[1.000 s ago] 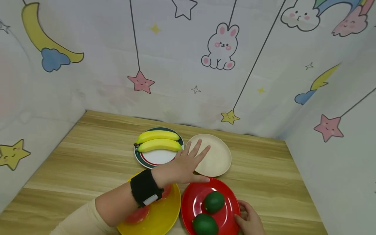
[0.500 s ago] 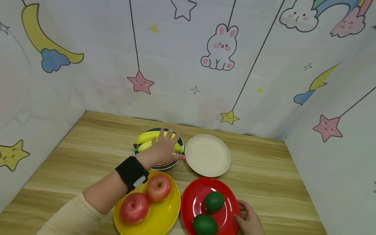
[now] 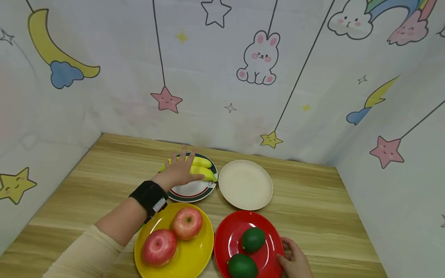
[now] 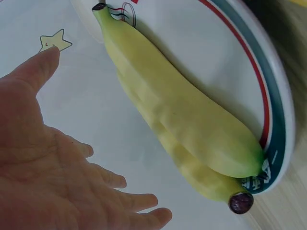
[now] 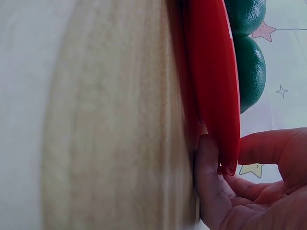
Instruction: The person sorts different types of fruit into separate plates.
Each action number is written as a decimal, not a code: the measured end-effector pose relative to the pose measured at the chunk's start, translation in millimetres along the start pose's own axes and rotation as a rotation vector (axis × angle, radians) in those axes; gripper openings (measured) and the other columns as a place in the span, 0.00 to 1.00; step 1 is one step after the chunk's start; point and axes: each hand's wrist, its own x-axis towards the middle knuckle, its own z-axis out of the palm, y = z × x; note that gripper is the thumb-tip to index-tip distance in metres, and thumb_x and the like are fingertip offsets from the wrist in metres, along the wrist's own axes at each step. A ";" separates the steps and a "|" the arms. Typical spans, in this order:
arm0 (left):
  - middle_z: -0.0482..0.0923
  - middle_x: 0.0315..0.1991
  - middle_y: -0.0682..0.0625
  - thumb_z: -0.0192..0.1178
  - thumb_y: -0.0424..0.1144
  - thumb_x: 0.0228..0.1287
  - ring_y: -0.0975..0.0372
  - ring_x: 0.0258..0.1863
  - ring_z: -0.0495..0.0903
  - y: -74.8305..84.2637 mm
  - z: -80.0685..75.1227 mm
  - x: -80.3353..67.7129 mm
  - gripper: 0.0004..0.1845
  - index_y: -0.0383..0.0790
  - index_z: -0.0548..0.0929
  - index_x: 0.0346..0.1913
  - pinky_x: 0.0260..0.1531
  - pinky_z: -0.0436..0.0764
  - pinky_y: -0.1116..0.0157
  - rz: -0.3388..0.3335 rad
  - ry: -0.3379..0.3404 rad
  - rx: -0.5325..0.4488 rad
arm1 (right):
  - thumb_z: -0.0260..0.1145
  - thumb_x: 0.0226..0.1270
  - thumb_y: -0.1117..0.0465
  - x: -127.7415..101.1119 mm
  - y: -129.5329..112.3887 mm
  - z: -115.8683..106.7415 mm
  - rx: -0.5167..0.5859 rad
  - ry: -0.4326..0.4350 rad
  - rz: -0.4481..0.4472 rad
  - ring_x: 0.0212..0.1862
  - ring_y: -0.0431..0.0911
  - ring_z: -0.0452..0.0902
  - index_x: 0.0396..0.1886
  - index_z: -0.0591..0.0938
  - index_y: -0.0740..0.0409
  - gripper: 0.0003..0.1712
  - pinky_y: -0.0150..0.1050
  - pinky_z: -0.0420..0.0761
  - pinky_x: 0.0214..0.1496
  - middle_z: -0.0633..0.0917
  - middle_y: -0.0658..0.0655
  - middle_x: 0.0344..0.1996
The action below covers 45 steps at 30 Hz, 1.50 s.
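Observation:
My left hand (image 3: 179, 170), with a black wrist strap, hovers with straight, spread fingers over two yellow bananas (image 3: 206, 173) on a white plate with a green and red rim (image 3: 194, 196). In the left wrist view the open palm (image 4: 57, 172) stays just clear of the bananas (image 4: 182, 124) and their plate (image 4: 268, 81). My right hand (image 3: 295, 260) holds the near right rim of a red plate (image 3: 229, 231) that carries two dark green fruits (image 3: 253, 239). The right wrist view shows a finger (image 5: 207, 187) under that rim (image 5: 211, 72) and the thumb above it.
An empty cream plate (image 3: 245, 184) lies right of the banana plate. A yellow plate (image 3: 198, 251) with two red apples (image 3: 187, 222) sits at the front left. All stand on a wooden table (image 3: 114, 173) enclosed by cartoon-printed walls on three sides.
My left hand swept left from above the cream plate to above the bananas, uncovering the apples. The right hand stayed on the red plate's rim.

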 end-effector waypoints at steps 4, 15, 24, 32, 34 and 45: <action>0.34 0.76 0.31 0.60 0.62 0.62 0.30 0.71 0.38 -10.2 2.7 4.2 0.53 0.41 0.43 0.78 0.61 0.51 0.30 -0.036 -0.009 -0.016 | 0.64 0.62 0.74 1.1 0.4 -0.7 -0.007 -0.011 -0.001 0.39 0.49 0.81 0.63 0.68 0.73 0.30 0.47 0.85 0.35 0.78 0.65 0.47; 0.52 0.70 0.32 0.73 0.48 0.53 0.34 0.65 0.52 -23.8 11.1 9.5 0.46 0.41 0.63 0.72 0.57 0.62 0.33 0.024 0.080 -0.036 | 0.70 0.62 0.60 4.7 -4.7 -19.9 -0.048 -0.176 -0.053 0.37 0.49 0.80 0.66 0.63 0.75 0.39 0.49 0.85 0.34 0.77 0.62 0.45; 0.61 0.52 0.37 0.78 0.44 0.46 0.42 0.53 0.59 -18.7 19.9 8.5 0.41 0.39 0.71 0.64 0.45 0.71 0.47 0.047 0.152 0.057 | 0.65 0.69 0.60 8.6 -33.7 -38.8 -0.168 -0.019 -0.118 0.40 0.51 0.80 0.67 0.66 0.71 0.32 0.45 0.84 0.30 0.79 0.61 0.47; 0.62 0.54 0.35 0.79 0.43 0.43 0.41 0.53 0.61 -12.8 27.0 11.8 0.43 0.39 0.71 0.64 0.42 0.76 0.45 0.023 0.178 0.050 | 0.60 0.73 0.57 34.6 -58.6 -56.5 -0.121 -0.052 -0.227 0.50 0.57 0.76 0.70 0.61 0.71 0.34 0.47 0.84 0.37 0.73 0.67 0.56; 0.61 0.56 0.35 0.79 0.43 0.44 0.41 0.54 0.60 -12.1 30.1 13.5 0.44 0.39 0.70 0.65 0.43 0.76 0.44 0.012 0.168 0.054 | 0.60 0.73 0.58 46.1 -63.5 -56.4 -0.119 -0.046 -0.247 0.51 0.59 0.75 0.69 0.62 0.71 0.33 0.48 0.83 0.38 0.72 0.69 0.56; 0.63 0.53 0.37 0.79 0.48 0.44 0.43 0.50 0.63 -9.6 42.5 16.2 0.43 0.42 0.71 0.64 0.45 0.75 0.45 0.001 0.168 0.084 | 0.57 0.73 0.60 106.3 -94.9 -39.9 -0.132 0.013 -0.261 0.56 0.64 0.70 0.69 0.61 0.73 0.32 0.52 0.83 0.43 0.67 0.74 0.61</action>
